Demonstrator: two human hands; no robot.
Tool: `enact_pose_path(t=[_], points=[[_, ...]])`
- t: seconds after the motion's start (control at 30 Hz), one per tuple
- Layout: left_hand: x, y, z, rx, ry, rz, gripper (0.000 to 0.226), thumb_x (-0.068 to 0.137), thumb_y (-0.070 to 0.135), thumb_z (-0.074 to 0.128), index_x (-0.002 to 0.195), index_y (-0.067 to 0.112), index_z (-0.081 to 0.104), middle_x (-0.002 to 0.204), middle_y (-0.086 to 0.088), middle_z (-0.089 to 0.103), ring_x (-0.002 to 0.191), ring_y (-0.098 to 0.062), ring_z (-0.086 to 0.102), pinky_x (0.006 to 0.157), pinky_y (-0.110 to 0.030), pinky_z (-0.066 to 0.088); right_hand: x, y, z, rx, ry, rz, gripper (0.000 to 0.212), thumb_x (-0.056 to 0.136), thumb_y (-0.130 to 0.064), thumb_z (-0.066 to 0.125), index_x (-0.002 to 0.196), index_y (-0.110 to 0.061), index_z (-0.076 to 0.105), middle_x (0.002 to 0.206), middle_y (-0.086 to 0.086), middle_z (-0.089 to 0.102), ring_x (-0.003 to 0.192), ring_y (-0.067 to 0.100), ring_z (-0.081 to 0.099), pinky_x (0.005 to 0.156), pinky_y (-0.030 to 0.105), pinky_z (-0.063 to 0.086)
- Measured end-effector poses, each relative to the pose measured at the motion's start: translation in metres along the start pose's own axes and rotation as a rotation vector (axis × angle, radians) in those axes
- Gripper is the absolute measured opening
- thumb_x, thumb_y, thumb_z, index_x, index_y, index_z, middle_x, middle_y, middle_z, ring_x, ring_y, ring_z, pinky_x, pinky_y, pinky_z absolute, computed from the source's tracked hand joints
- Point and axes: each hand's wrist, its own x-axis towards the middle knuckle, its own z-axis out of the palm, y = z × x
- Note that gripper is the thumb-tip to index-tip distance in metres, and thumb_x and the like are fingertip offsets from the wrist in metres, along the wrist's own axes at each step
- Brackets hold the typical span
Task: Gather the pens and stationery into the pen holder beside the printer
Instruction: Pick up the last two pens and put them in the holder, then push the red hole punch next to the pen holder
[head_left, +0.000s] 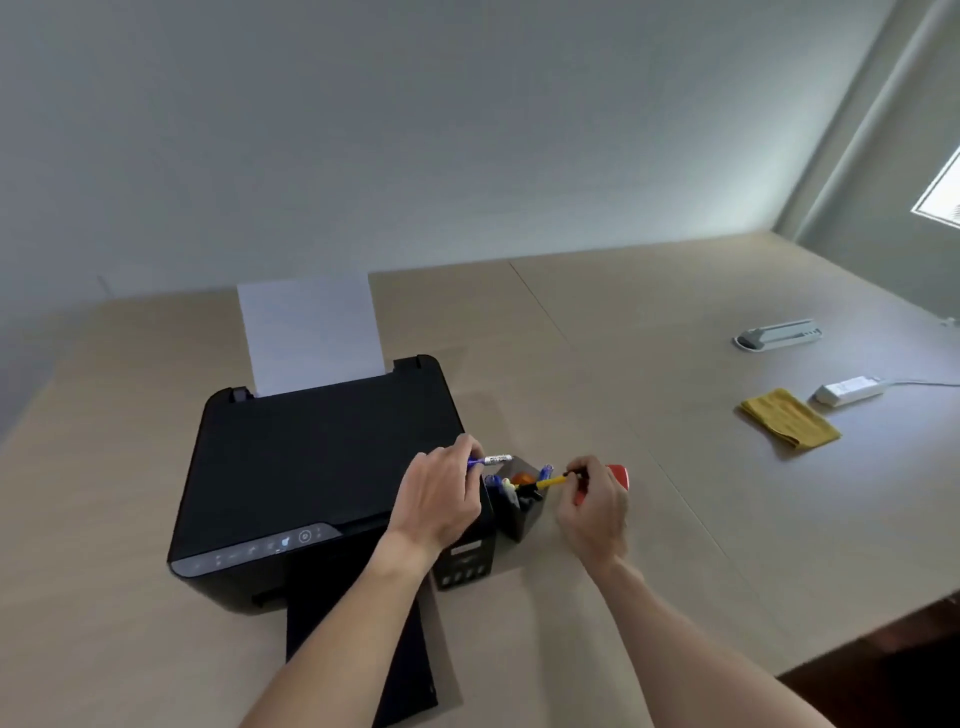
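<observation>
The black pen holder (519, 512) stands on the wooden table (649, 467), touching or just beside the right front corner of the black printer (311, 467); its inside is dark, and only blue caps, a yellowish tip and something orange can be made out among the contents; the near wall hides the rest. The left hand (441, 499) is closed around a blue-and-white pen (491, 460), whose blue end disappears under the fingers while the white end points over the holder's rim. The right hand (592, 506) pinches a yellow pen (548, 481) near its dark end, the other end reaching down into the holder; the same hand also holds a red object (621, 475), mostly hidden behind the palm, too covered to identify. White paper (311, 332) stands in the printer's rear feed. Well apart to the right lie a yellow cloth (789, 418), a white power strip (849, 391) and a grey-white device (779, 334), blurred.
</observation>
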Motion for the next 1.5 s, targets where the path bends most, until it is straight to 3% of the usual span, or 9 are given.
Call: enact_pose_path(t=[0.23,0.37,0.43,0.57,0.73,0.9,1.03,1.37,1.5], points=[[0.046,0.003,0.018,0.104,-0.021,-0.005,0.014,0.100,0.024,0.047,0.105,0.019,0.060,0.095,0.004,0.071,0.085,-0.018,0.061,0.080,-0.034,0.046,0.016,0.011,0.022,-0.158,-0.292,-0.040,0.013,0.080,-0.003,0.051,0.076,-0.015,0.053,0.073,0.000,0.059,0.068,0.012,0.054,0.062,0.032,0.050],[0.059,0.000,0.037,0.190,-0.127,0.032,0.018,0.101,0.022,0.045,0.113,0.020,0.058,0.102,0.002,0.072,0.093,-0.020,0.062,0.084,-0.035,0.046,0.010,0.022,0.024,-0.112,-0.345,0.008,0.033,0.081,0.002,0.053,0.108,-0.016,0.052,0.078,-0.015,0.051,0.076,0.003,0.053,0.069,0.015,0.043],[0.065,-0.002,0.047,0.210,-0.173,0.042,0.021,0.101,0.021,0.044,0.116,0.020,0.058,0.106,0.001,0.072,0.097,-0.020,0.062,0.085,-0.034,0.045,0.006,0.029,0.023,-0.116,-0.320,0.004,0.045,0.076,0.007,0.054,0.114,-0.017,0.048,0.079,-0.014,0.054,0.078,0.005,0.054,0.073,0.016,0.044],[0.072,-0.003,0.064,0.263,-0.259,0.065,0.025,0.102,0.024,0.043,0.122,0.018,0.057,0.107,0.000,0.072,0.100,-0.022,0.061,0.088,-0.035,0.043,-0.002,0.046,0.024,-0.203,-0.238,0.070,0.038,0.072,0.007,0.052,0.104,-0.014,0.055,0.081,-0.007,0.054,0.075,0.010,0.051,0.076,0.026,0.045],[0.081,-0.004,0.081,0.377,-0.403,0.054,0.031,0.102,0.034,0.038,0.112,0.018,0.062,0.105,-0.005,0.069,0.101,-0.025,0.058,0.090,-0.038,0.042,-0.005,0.066,0.025,-0.348,-0.270,0.159,0.029,0.066,0.002,0.051,0.089,-0.016,0.055,0.077,-0.005,0.052,0.071,0.016,0.046,0.066,0.024,0.033],[0.080,0.004,0.096,0.343,-0.467,-0.058,0.054,0.095,0.056,0.032,0.110,0.014,0.063,0.111,-0.012,0.064,0.105,-0.030,0.055,0.093,-0.040,0.039,0.003,0.079,0.023,-0.434,-0.265,0.217,0.025,0.063,0.000,0.053,0.081,-0.018,0.052,0.077,-0.001,0.052,0.075,0.024,0.048,0.072,0.033,0.041],[0.076,0.019,0.107,0.406,-0.497,-0.155,0.067,0.080,0.069,0.047,0.111,0.010,0.054,0.113,-0.013,0.062,0.104,-0.031,0.056,0.092,-0.040,0.040,0.011,0.088,0.022,-0.501,-0.260,0.236,0.025,0.064,-0.001,0.056,0.085,-0.016,0.055,0.087,0.005,0.055,0.082,0.027,0.050,0.077,0.038,0.044],[0.080,0.027,0.130,0.615,-0.664,-0.275,0.090,0.077,0.041,0.066,0.143,-0.007,0.028,0.125,-0.018,0.060,0.115,-0.035,0.053,0.097,-0.041,0.037,0.016,0.110,0.011,-0.510,-0.219,0.322,0.053,0.057,0.002,0.056,0.107,-0.016,0.054,0.120,0.012,0.045,0.111,0.031,0.044,0.095,0.043,0.037],[0.089,0.029,0.132,0.589,-0.712,-0.293,0.074,0.076,0.035,0.068,0.132,-0.005,0.042,0.117,-0.014,0.061,0.110,-0.032,0.056,0.094,-0.039,0.039,0.014,0.119,0.010,-0.509,-0.231,0.317,0.064,0.058,-0.002,0.047,0.121,-0.015,0.049,0.131,0.013,0.043,0.122,0.029,0.040,0.102,0.043,0.034]])
